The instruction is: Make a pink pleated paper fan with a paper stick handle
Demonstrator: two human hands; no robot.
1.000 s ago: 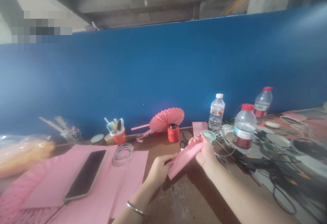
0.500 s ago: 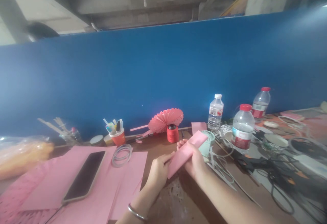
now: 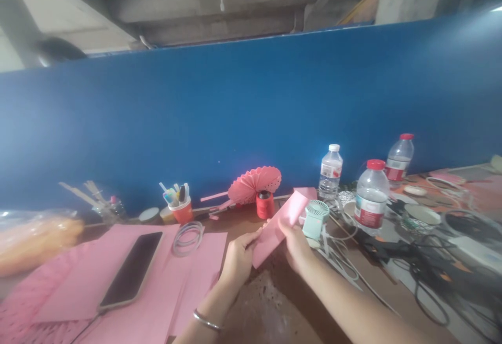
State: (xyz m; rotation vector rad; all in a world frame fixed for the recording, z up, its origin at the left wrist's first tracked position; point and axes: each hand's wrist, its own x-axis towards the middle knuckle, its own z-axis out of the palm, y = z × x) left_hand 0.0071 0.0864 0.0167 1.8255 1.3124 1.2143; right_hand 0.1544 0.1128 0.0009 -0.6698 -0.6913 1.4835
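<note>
Between my hands, above the brown table [image 3: 259,307], is a long folded strip of pink paper [image 3: 279,228], tilted with its far end up to the right. My left hand [image 3: 238,258] grips its near left edge, thumb on top. Around its right edge my right hand [image 3: 295,244] is closed, thumb lying on the face and the other fingers mostly hidden behind. Just beyond the strip stand a red spool [image 3: 265,205] with a black top and a pleated pink paper fan [image 3: 254,184].
Pink paper sheets [image 3: 204,276] lie left, under a phone [image 3: 131,270] and a coiled clear tube [image 3: 187,239]. A red-and-white cup of pens [image 3: 181,210] stands behind. To the right are a mint-green fan [image 3: 315,219], water bottles [image 3: 372,197] and tangled cables [image 3: 415,250]. A blue partition [image 3: 235,109] closes the back.
Both hands and the folded paper have shifted a little to the left, uncovering more of the mint-green fan. The fingers of my right hand now show less behind the paper.
</note>
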